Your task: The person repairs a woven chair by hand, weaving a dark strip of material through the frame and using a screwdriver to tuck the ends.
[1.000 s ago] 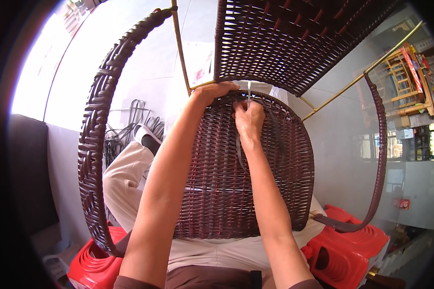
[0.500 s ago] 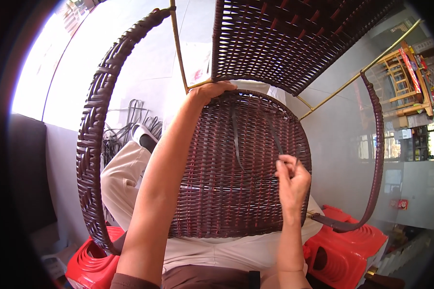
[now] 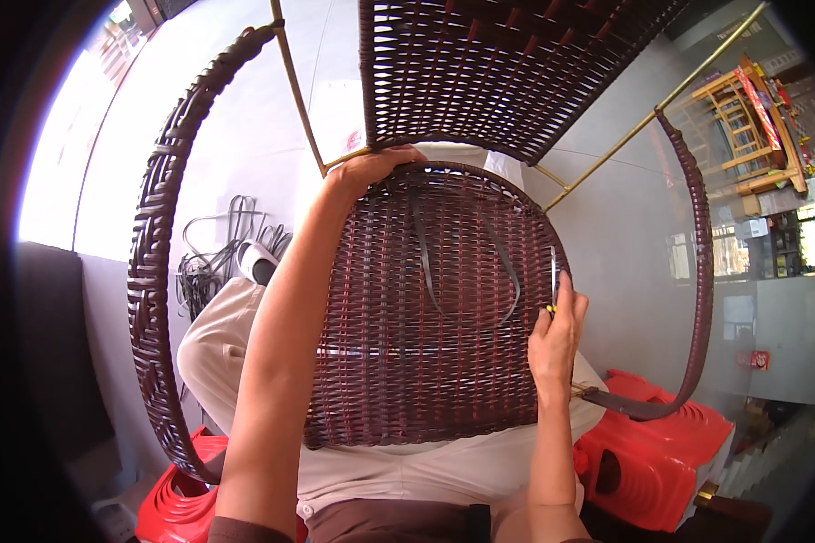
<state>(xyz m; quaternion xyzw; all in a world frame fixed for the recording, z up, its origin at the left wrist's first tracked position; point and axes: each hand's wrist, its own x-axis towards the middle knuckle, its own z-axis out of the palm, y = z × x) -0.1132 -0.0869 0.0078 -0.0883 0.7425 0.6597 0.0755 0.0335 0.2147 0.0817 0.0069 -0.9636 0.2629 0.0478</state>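
A dark brown and red woven wicker seat (image 3: 426, 362) rests over my lap. My left hand (image 3: 376, 168) is wrapped over its far left rim, beside the gold metal frame (image 3: 301, 109). Two loose dark flat strips, a left strip (image 3: 426, 262) and a right strip (image 3: 513, 271), hang across the weave. Near the seat's right edge, my right hand (image 3: 557, 339) grips a slim tool with a shiny narrow blade (image 3: 553, 264) and a bit of yellow at its handle. The fingers cover most of that handle, so its exact kind is unclear.
Above the seat stands the woven backrest (image 3: 489, 72). A braided left armrest (image 3: 152, 244) and a thinner right armrest (image 3: 700, 244) curve round the sides. Red plastic stools (image 3: 661, 452) flank my legs. A heap of dark strips (image 3: 213, 271) lies on the floor by my shoe (image 3: 256, 262).
My right hand has moved slightly up and now shows a bladed tool. The right strip hangs loose in a curve, away from my fingers. The whole chair appears shifted a little left in view.
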